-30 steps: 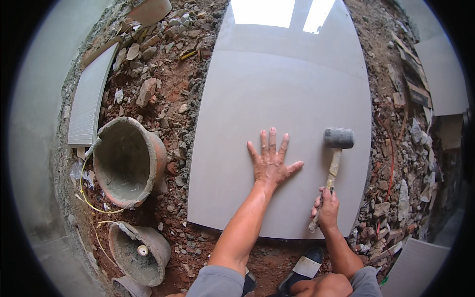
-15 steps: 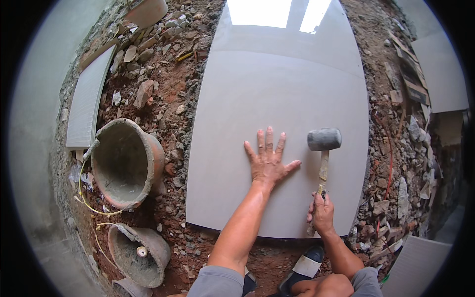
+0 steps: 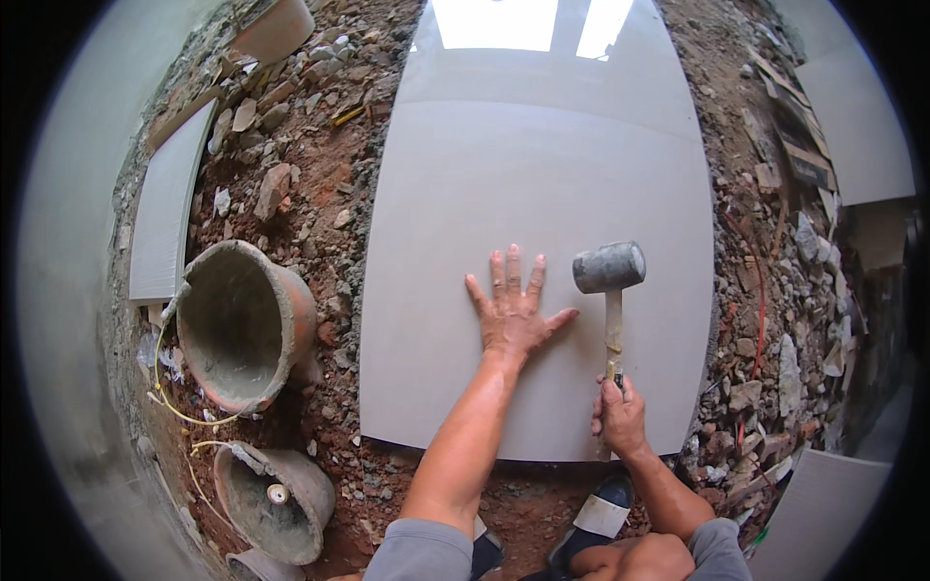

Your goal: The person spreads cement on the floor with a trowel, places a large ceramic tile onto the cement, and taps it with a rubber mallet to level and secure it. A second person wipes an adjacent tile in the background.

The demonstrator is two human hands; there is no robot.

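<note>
My left hand (image 3: 511, 315) lies flat with spread fingers on a large pale, glossy floor tile (image 3: 436, 232). To its right, my right hand (image 3: 620, 414) is wrapped round the handle of a rubber mallet (image 3: 609, 268). The mallet has a dark grey cylindrical head and a worn, pale handle. Its head is over the tile, level with the fingertips of my left hand; whether it touches the surface I cannot tell. Beyond a faint seam, another tile (image 3: 528, 77) reflects bright window shapes.
Left of the tile stand two mortar-crusted buckets (image 3: 302, 334) (image 3: 315, 489), with a yellowish cord handle on the larger one. A third bucket (image 3: 276, 34) is farther off. Spare tiles lean at left (image 3: 170, 208) and lower right (image 3: 823, 513). Rubble and reddish soil flank the tile.
The mallet has swung slightly left and its head has tilted, with my right hand still round the handle. My left hand stays flat on the tile. The whole view has shifted slightly.
</note>
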